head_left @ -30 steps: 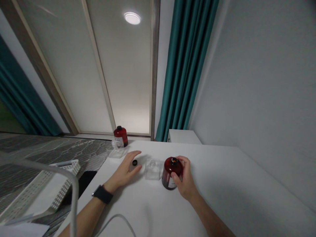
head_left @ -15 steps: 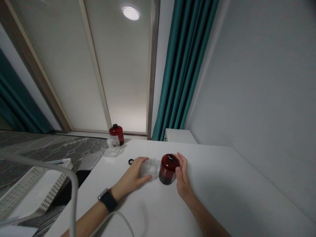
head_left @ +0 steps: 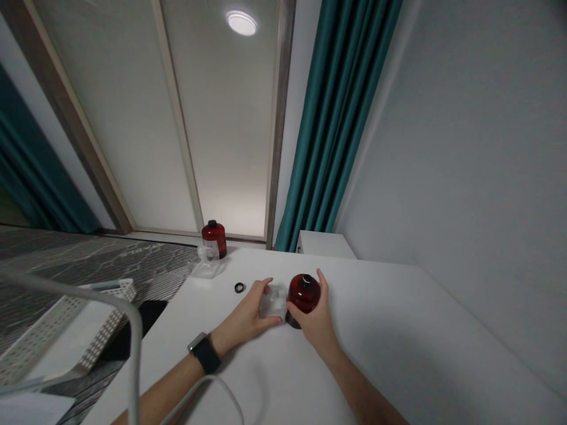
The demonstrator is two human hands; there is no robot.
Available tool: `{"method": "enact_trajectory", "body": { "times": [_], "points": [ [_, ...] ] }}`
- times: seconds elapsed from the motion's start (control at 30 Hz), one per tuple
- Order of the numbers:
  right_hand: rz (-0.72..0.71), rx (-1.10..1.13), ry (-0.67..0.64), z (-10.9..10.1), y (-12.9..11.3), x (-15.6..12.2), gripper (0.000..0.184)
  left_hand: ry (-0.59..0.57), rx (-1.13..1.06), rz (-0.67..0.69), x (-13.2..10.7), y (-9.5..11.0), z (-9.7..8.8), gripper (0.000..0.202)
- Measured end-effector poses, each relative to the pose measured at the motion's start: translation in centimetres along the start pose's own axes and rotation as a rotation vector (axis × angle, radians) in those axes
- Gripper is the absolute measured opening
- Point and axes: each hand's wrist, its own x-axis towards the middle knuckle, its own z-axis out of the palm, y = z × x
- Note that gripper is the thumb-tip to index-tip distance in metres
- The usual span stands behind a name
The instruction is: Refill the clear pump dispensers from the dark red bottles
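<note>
Two things held on a white bench (teal curtains behind): left grip closed around a clear plastic piece, right grip closed around a dark red bottle.

Bare left forearm and bare right forearm reaching in from the lower frame, left hand and right hand showing slim fingers, black-strapped smartwatch sitting on the left wrist, silver-edged case catching the light

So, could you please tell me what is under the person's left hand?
A clear square container lies beneath the left hand, resting on the white table; the part covered by the fingers cannot be seen.
</note>
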Motion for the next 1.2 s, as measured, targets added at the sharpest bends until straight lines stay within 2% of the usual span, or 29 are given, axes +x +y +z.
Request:
{"method": "enact_trajectory", "body": {
  "times": [0.17,0.3,0.43,0.6,0.7,0.83,1.07,1.2],
  "points": [
    [-0.035,-0.012,0.018,-0.2,-0.3,-0.1,0.082,0.068,-0.137,-0.118,-0.2,1.5,0.0,0.085],
    [-0.164,-0.026,0.055,-0.7,-0.9,-0.7,0.072,0.082,-0.274,-0.168,-0.9,3.3,0.2,0.082],
    [-0.268,-0.07,0.097,-1.2,-1.3,-1.2,0.067,0.047,-0.432,-0.162,-1.3,4.1,0.8,0.083],
    [-0.291,-0.114,0.061,-1.7,-1.5,-1.5,0.07,0.009,-0.573,-0.207,-1.3,3.9,1.5,0.082],
    [-0.288,-0.141,0.04,-2.0,-1.7,-1.7,0.073,-0.001,-0.549,-0.208,-1.4,3.7,1.3,0.079],
    [-0.351,-0.2,-0.026,-2.3,-1.8,-2.1,0.076,0.002,-0.423,-0.127,-1.6,3.8,0.1,0.079],
    [-0.578,-0.354,-0.285,-3.6,-3.9,-1.6,0.08,-0.062,-0.172,0.065,-2.1,3.6,-1.3,0.075],
    [-0.592,-0.434,-0.403,-4.9,-5.2,-2.0,0.081,-0.112,-0.103,0.128,-2.3,3.9,-1.0,0.075]
  ]
}}
